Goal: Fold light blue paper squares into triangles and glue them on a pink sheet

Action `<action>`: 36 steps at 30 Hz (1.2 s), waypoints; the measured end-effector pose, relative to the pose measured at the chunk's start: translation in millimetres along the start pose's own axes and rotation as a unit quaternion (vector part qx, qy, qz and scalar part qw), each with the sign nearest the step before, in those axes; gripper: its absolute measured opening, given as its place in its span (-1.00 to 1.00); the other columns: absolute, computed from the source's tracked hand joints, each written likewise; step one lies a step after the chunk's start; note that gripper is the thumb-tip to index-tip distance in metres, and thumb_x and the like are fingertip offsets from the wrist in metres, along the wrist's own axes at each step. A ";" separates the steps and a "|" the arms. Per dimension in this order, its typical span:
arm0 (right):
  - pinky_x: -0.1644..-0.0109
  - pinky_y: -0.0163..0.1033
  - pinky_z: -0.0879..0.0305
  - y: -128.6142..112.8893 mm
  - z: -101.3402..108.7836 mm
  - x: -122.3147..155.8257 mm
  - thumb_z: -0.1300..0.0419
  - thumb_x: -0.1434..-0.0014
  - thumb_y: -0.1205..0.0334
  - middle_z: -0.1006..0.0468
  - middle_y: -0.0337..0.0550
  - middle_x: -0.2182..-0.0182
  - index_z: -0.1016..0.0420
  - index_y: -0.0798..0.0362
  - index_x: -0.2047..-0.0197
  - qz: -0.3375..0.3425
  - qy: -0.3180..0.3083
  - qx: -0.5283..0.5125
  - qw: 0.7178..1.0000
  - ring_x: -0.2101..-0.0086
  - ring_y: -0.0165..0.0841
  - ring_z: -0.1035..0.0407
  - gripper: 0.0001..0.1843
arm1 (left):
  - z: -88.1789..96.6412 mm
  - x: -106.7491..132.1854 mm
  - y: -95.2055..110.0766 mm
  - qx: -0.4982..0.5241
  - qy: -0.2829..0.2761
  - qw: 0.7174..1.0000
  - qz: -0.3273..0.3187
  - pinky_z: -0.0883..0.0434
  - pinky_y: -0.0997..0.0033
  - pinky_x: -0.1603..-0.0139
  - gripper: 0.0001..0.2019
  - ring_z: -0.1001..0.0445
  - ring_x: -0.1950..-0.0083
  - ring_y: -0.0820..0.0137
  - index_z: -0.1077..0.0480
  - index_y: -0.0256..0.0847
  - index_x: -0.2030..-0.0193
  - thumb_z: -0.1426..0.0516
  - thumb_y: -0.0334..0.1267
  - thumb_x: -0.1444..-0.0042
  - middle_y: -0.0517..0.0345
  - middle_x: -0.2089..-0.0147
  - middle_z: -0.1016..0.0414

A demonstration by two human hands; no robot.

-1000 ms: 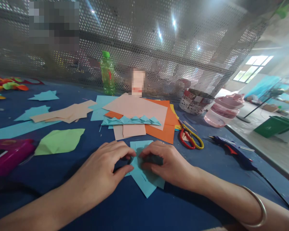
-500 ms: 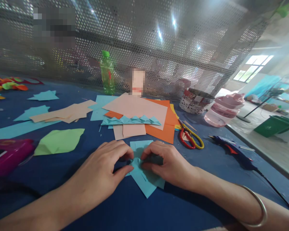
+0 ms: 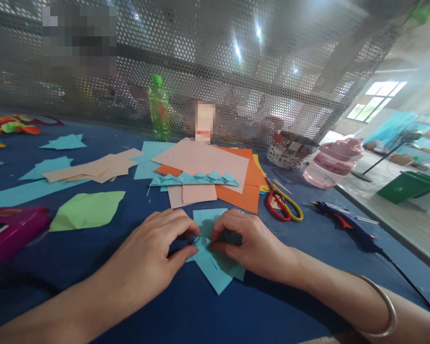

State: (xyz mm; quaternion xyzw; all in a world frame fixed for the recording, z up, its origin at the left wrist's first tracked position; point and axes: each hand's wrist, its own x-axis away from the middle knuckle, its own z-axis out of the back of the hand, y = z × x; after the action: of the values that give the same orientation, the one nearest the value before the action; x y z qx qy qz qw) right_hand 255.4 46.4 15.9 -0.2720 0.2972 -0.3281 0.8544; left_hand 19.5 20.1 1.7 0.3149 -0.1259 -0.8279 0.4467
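Note:
Light blue paper [image 3: 218,274] lies in folded, overlapping pieces on the blue table in front of me, one corner pointing toward me. My left hand [image 3: 165,239] pinches its left side between thumb and fingers. Opposite it, my right hand [image 3: 241,239] grips the paper's right side, fingers curled and thumb beneath. The fingertips of the two hands are close together but apart, and the paper under them is partly hidden. Just beyond, a folded light blue zigzag paper strip [image 3: 195,179] rests on a stack of pink and orange paper [image 3: 204,160].
Red and yellow scissors [image 3: 283,205] and a dark blue glue gun [image 3: 347,224] lie on the right, behind them a round container [image 3: 292,150] and a pink bottle [image 3: 331,165]. On the left are a magenta tool [image 3: 16,231] and green paper [image 3: 88,210]. A green bottle [image 3: 159,110] stands at the back.
Both hands stay almost in place on the blue paper. The fold between the fingertips looks slightly flatter, and the view has shifted very little.

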 end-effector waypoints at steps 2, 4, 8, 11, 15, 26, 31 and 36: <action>0.11 -0.31 -0.34 -0.4 0.1 0.3 -0.43 -0.10 0.53 -0.59 -0.26 0.33 -0.55 0.06 0.29 0.000 -0.001 0.001 1.000 0.26 -0.41 -0.45 -0.78 | 0.3 -0.5 0.0 0.006 0.004 1.000 -0.013 -0.26 0.32 0.10 -0.86 -0.45 0.15 0.34 -0.44 0.00 0.14 -0.23 -0.35 -0.22 0.32 0.17 -0.52; 0.10 -0.30 -0.35 -0.8 0.1 0.4 -0.42 -0.10 0.53 -0.59 -0.26 0.33 -0.55 0.06 0.29 0.002 -0.001 0.003 1.000 0.26 -0.40 -0.45 -0.79 | 0.6 -1.2 1.0 0.019 0.008 0.999 -0.028 -0.27 0.35 0.09 -0.86 -0.45 0.16 0.39 -0.45 -0.01 0.15 -0.20 -0.38 -0.25 0.34 0.18 -0.52; 0.08 -0.29 -0.37 -0.7 -0.3 0.5 -0.37 -0.10 0.59 -0.62 -0.24 0.30 -0.57 0.05 0.23 0.027 0.004 -0.005 1.000 0.25 -0.39 -0.47 -0.74 | 0.6 -2.1 4.0 0.037 -0.001 0.998 -0.048 -0.28 0.40 0.15 -0.83 -0.45 0.24 0.46 -0.43 -0.07 0.25 -0.11 -0.42 -0.33 0.36 0.27 -0.50; 0.07 -0.29 -0.38 -0.2 -0.6 1.1 -0.29 -0.11 0.64 -0.63 -0.21 0.30 -0.58 0.07 0.21 0.058 0.001 -0.013 0.998 0.24 -0.38 -0.48 -0.72 | 0.5 -1.6 5.4 0.035 -0.004 0.998 -0.058 -0.29 0.41 0.16 -0.82 -0.47 0.26 0.48 -0.42 -0.08 0.26 -0.10 -0.43 -0.34 0.37 0.29 -0.51; 0.11 -0.29 -0.38 0.9 -1.5 2.0 -0.25 -0.14 0.63 -0.62 -0.18 0.33 -0.59 0.11 0.23 0.083 0.007 -0.002 0.997 0.27 -0.38 -0.48 -0.75 | 1.1 -0.5 5.3 0.023 -0.005 0.998 -0.059 -0.31 0.40 0.17 -0.81 -0.48 0.27 0.47 -0.40 -0.10 0.28 -0.09 -0.44 -0.34 0.35 0.30 -0.52; 0.20 -0.32 -0.38 3.3 -1.6 0.6 -0.23 -0.21 0.55 -0.60 -0.18 0.34 -0.57 0.08 0.25 0.103 0.018 0.041 0.994 0.32 -0.40 -0.46 -0.81 | 0.4 -1.2 7.4 -0.008 0.003 0.997 -0.072 -0.37 0.34 0.14 -0.83 -0.54 0.22 0.40 -0.48 -0.09 0.16 -0.07 -0.37 -0.38 0.27 0.23 -0.59; 0.22 -0.33 -0.37 1.5 -0.7 0.9 -0.26 -0.21 0.54 -0.59 -0.17 0.34 -0.57 0.10 0.23 0.091 0.013 0.036 0.995 0.32 -0.41 -0.46 -0.84 | 2.3 -2.6 7.7 -0.016 0.003 0.997 -0.071 -0.39 0.36 0.15 -0.85 -0.56 0.23 0.40 -0.47 -0.10 0.18 -0.09 -0.34 -0.37 0.28 0.24 -0.60; 0.21 -0.34 -0.37 2.8 -1.5 0.5 -0.27 -0.25 0.50 -0.60 -0.17 0.33 -0.57 0.09 0.23 0.091 0.017 0.037 0.995 0.32 -0.40 -0.47 -0.87 | 1.0 -4.2 7.0 -0.015 0.004 0.997 -0.076 -0.39 0.38 0.16 -0.87 -0.55 0.23 0.42 -0.47 -0.11 0.19 -0.10 -0.36 -0.36 0.30 0.24 -0.59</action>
State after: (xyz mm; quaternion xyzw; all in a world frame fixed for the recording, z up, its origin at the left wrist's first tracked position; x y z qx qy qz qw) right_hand 255.8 47.4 12.9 -0.2062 0.3229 -0.2645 0.8850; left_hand 25.2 19.5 7.6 0.3199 -0.0875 -0.8599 0.3879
